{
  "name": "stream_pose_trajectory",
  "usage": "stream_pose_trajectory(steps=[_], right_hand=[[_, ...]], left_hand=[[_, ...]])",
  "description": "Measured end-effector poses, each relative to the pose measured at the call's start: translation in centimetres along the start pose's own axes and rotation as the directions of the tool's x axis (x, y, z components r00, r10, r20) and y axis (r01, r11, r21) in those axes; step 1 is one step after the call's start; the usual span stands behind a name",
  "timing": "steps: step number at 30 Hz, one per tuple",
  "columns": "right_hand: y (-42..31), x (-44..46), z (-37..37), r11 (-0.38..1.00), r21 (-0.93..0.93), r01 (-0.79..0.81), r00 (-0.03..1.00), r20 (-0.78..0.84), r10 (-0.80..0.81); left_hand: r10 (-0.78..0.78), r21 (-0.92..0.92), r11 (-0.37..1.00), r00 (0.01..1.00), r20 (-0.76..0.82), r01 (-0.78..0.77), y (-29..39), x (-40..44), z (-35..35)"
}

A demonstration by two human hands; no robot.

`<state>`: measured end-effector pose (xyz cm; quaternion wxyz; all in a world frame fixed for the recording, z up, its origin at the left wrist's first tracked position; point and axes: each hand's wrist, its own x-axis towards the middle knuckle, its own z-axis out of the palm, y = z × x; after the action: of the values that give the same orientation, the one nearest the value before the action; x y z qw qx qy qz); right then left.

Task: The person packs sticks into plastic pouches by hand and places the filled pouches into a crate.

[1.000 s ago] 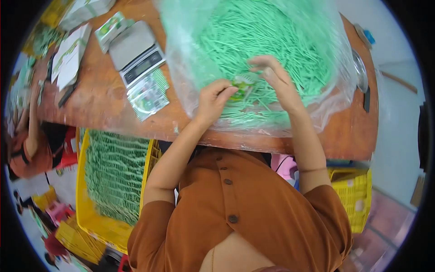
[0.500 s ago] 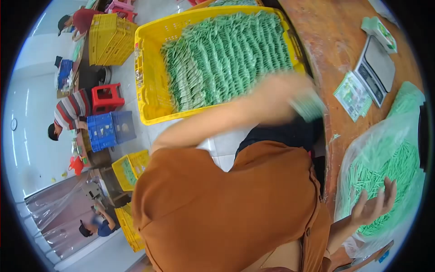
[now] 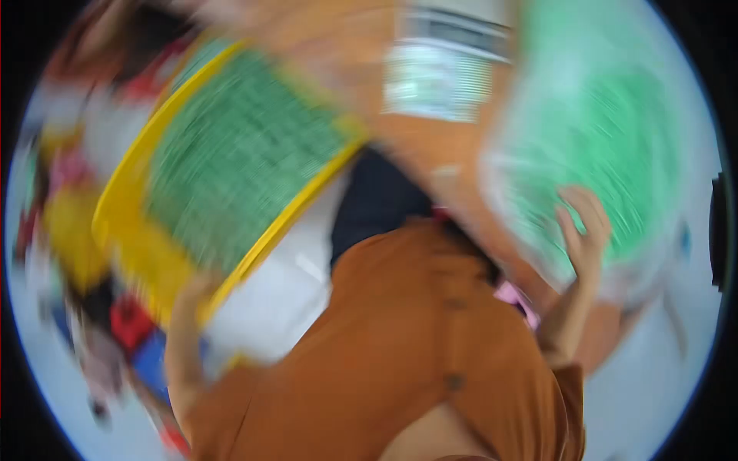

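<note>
Fingers of the right hand curl half-open over green sticks.

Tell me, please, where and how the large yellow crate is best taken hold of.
Probably high on both short ends, coming from outside: the yellow crate is longer than wide, open on top, and green contents fill much of it, so holding both ends should balance it.

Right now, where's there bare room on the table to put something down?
It's blurry, but the wooden table looks bare between the yellow crate and the scale. It's crowded where packets lie beside the scale, and where the plastic bag of green sticks spreads near the right hand.
</note>
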<state>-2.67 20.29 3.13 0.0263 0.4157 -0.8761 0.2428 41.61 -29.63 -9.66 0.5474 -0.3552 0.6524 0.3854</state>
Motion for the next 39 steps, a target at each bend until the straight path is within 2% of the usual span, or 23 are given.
stream_pose_trajectory(steps=[1,2,4,5,6,7,8,9,10,11,13,16,19,20,21,23,26,29,32,34,36,38,39], right_hand=[[1.1,-0.3,-1.9,0.994,-0.013,-0.111,0.991,-0.077,0.11],[2.2,-0.7,-3.7,0.971,0.007,-0.239,0.949,-0.212,0.235],[5.4,-2.0,-5.4,0.835,0.347,-0.427,0.732,-0.409,0.545],[6.7,-1.7,-5.9,0.759,0.46,-0.46,0.636,-0.426,0.643],[8.8,-2.3,-5.9,0.826,0.181,-0.534,0.763,-0.319,0.563],[10.4,-2.9,-5.5,0.843,-0.103,-0.528,0.845,-0.155,0.511],[11.1,-3.0,-5.4,0.848,-0.139,-0.511,0.858,-0.146,0.493],[11.6,-2.5,-5.2,0.855,-0.178,-0.487,0.873,-0.128,0.471],[11.8,-1.4,-5.3,0.876,-0.193,-0.443,0.896,-0.141,0.422],[12.7,-0.5,-5.3,0.876,-0.191,-0.444,0.895,-0.15,0.421],[14.7,0.6,-5.0,0.896,-0.336,-0.29,0.957,-0.1,0.272],[16.0,0.5,-4.0,0.88,-0.363,-0.305,0.939,0.041,0.342],[14.6,-0.2,-3.3,0.856,-0.442,-0.268,0.95,0.029,0.312],[15.0,-0.6,-1.9,0.821,-0.522,-0.231,0.973,-0.102,0.208],[15.1,-0.5,-0.9,0.823,-0.518,-0.232,0.972,-0.101,0.211],[15.4,0.2,0.5,0.664,-0.711,-0.232,0.973,-0.162,0.166],[15.8,0.0,0.0,0.719,-0.675,-0.168,0.985,-0.134,0.104],[16.1,-0.5,0.1,0.766,-0.631,-0.124,0.992,-0.068,0.105],[15.8,-0.3,0.5,0.638,-0.765,-0.084,0.99,0.009,0.142],[15.8,0.9,-0.6,0.681,-0.726,-0.097,0.937,0.164,0.308],[15.1,1.6,-3.9,0.72,-0.665,-0.196,0.898,0.173,0.405],[15.7,1.6,-7.0,0.833,-0.185,-0.521,0.825,0.138,0.547],[15.7,1.4,-7.2,0.853,0.072,-0.516,0.855,0.105,0.508]], left_hand=[[0.321,-0.173,0.924,0.937,-0.136,-0.341,-4.2,2.7,1.1],[0.054,-0.556,0.828,0.997,-0.061,-0.079,-0.4,0.9,0.8],[-0.063,-0.599,0.801,0.997,-0.05,0.02,1.5,-0.5,0.2],[-0.028,-0.571,0.821,1.0,0.014,0.031,4.2,-1.7,-0.2],[-0.308,-0.555,0.795,0.951,-0.021,0.245,3.3,0.1,-1.2],[-0.336,-0.25,0.93,0.901,-0.274,0.27,3.0,0.0,-3.6],[-0.264,0.063,0.937,0.816,-0.514,0.343,5.2,-1.3,-4.8],[0.069,0.258,0.958,0.776,-0.627,0.123,7.1,-2.9,-5.6],[0.216,0.123,0.974,0.632,-0.744,-0.189,10.2,-3.9,-5.4],[0.289,0.042,0.867,0.433,-0.854,-0.496,13.6,-4.9,-4.9],[0.388,0.152,0.699,0.192,-0.901,-0.699,22.2,-6.1,-2.2],[0.618,0.228,0.452,0.119,-0.777,-0.862,28.8,-5.5,0.5],[0.713,0.196,0.337,0.113,-0.692,-0.921,34.2,-5.5,3.2],[0.741,0.192,0.304,0.104,-0.664,-0.933,35.6,-5.0,3.8],[0.769,0.188,0.272,0.095,-0.633,-0.944,36.8,-4.5,4.4],[0.841,0.266,0.232,0.056,-0.539,-0.936,39.5,-4.4,5.9],[0.949,0.51,0.099,-0.073,-0.307,-0.854,41.8,-4.8,7.2],[0.972,0.533,0.034,-0.097,-0.216,-0.846,42.3,-4.6,7.8],[0.978,0.525,-0.019,-0.126,-0.168,-0.851,43.0,-3.9,8.3],[0.981,0.57,-0.05,-0.149,-0.128,-0.82,43.7,-4.4,8.4],[0.978,0.616,-0.09,-0.188,-0.096,-0.782,44.0,-4.7,8.0],[0.97,0.476,-0.063,-0.167,-0.178,-0.877,44.3,-4.6,7.3],[0.969,0.39,-0.032,-0.124,-0.214,-0.92,44.6,-4.3,7.1]])
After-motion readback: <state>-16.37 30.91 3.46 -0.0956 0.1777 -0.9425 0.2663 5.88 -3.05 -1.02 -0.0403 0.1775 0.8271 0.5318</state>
